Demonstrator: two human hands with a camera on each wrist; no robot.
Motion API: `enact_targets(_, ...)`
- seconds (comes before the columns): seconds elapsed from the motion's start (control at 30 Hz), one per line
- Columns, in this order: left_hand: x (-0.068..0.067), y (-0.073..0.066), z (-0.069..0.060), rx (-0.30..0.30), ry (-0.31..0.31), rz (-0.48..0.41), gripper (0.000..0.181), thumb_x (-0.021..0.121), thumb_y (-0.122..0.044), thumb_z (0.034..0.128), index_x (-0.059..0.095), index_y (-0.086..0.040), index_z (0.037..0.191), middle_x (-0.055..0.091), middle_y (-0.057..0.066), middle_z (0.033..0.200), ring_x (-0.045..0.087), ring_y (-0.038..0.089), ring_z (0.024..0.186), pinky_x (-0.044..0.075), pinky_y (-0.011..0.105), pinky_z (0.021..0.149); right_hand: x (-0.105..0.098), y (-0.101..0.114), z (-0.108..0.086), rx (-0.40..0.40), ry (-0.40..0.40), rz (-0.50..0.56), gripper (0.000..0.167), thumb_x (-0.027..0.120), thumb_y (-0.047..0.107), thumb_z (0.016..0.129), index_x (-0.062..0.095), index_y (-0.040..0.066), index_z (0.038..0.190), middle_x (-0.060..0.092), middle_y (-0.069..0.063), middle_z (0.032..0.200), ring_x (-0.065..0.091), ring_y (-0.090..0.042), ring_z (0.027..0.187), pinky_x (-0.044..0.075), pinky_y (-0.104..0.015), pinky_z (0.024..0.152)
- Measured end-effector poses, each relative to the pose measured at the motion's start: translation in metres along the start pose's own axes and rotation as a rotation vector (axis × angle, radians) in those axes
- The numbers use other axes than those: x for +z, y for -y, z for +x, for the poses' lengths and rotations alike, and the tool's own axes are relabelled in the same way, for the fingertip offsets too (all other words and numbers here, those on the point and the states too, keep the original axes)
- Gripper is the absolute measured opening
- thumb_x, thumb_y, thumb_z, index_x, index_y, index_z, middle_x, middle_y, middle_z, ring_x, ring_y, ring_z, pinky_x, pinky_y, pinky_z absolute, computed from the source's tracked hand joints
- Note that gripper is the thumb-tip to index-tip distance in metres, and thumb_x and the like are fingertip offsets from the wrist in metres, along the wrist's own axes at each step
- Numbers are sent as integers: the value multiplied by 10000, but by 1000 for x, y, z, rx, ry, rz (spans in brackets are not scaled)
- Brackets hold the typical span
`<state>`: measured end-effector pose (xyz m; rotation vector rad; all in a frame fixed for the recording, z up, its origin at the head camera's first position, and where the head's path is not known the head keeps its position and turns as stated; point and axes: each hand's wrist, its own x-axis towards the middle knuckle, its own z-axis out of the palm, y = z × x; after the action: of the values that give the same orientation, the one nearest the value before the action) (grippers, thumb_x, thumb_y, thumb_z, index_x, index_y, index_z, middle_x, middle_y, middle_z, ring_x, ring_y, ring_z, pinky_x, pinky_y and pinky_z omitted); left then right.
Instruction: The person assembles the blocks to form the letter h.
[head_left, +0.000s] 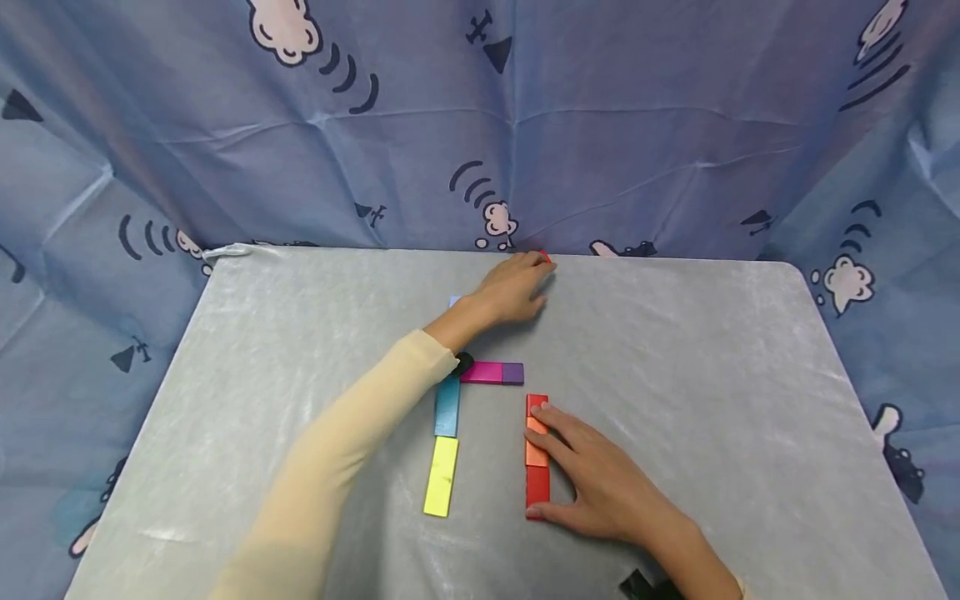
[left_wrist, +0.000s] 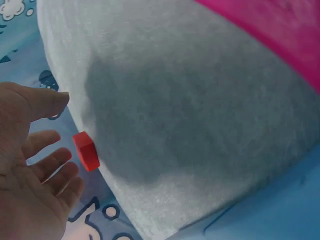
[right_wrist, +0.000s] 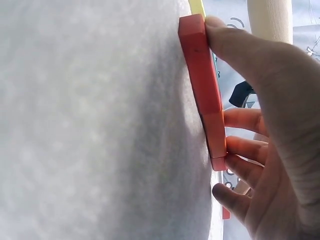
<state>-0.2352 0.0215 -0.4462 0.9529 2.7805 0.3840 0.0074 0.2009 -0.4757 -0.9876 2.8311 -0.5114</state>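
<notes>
At the table's far edge my left hand (head_left: 510, 290) reaches over a small red block (head_left: 545, 256). In the left wrist view, the fingers of that hand (left_wrist: 35, 165) are spread and loose, with the red block (left_wrist: 86, 151) just beside the fingertips. My right hand (head_left: 600, 479) rests its fingertips and thumb along a straight row made of a short red block (head_left: 537, 403), an orange block (head_left: 536, 448) and a longer red block (head_left: 537, 490). In the right wrist view the thumb touches the end of the long red block (right_wrist: 202, 70).
Left of that row lie a yellow block (head_left: 441, 477) and a blue block (head_left: 447, 408) end to end. A magenta block (head_left: 482, 372) and a purple block (head_left: 513, 374) extend rightward from the blue one. A light blue block (head_left: 454, 300) is mostly behind my left arm. A patterned curtain (head_left: 637, 167) hangs behind the table.
</notes>
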Motion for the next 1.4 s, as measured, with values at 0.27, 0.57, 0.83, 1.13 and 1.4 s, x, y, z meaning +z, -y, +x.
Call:
enact_targets(0.27,0,-2,4,-6,-3,28,630,647,-275,1051,437,-67,1608,450,125,1633,419,274,1534,342,401,1315,1,-1,-1,-30,-47,-6,961,819,726,780,576,169,1525,484,-50,1627,524,-238,1458,526,-450,1171)
enact_targets(0.57,4,-1,6,-29,55,74,621,613,-333,1069,437,-76,1607,412,118,1679,347,286,1596,301,432,1344,3,-1,-2,-34,-47,3,950,826,716,781,579,177,1523,480,-45,1628,532,-238,1451,530,-454,1166)
enact_targets(0.83,8,0,8,-30,53,85,593,629,-322,1060,471,-78,1576,456,106,1620,425,285,1541,378,435,1292,2,0,-2,-15,-20,16,952,809,721,796,558,188,1544,453,-34,1651,514,-229,1471,517,-453,1188)
enact_targets(1.13,11,4,11,-32,47,77,587,633,-267,1050,465,-87,1583,442,151,1627,444,307,1510,393,437,1280,2,2,-1,1,8,33,954,798,734,798,557,195,1548,448,-30,1652,507,-225,1473,513,-455,1196)
enact_targets(1.4,8,6,11,-21,20,80,556,627,-214,1042,490,-140,1575,479,133,1601,443,301,1488,419,457,1252,1,1,-2,4,12,14,960,779,748,807,541,204,1561,441,-19,1655,495,-219,1477,511,-441,1201)
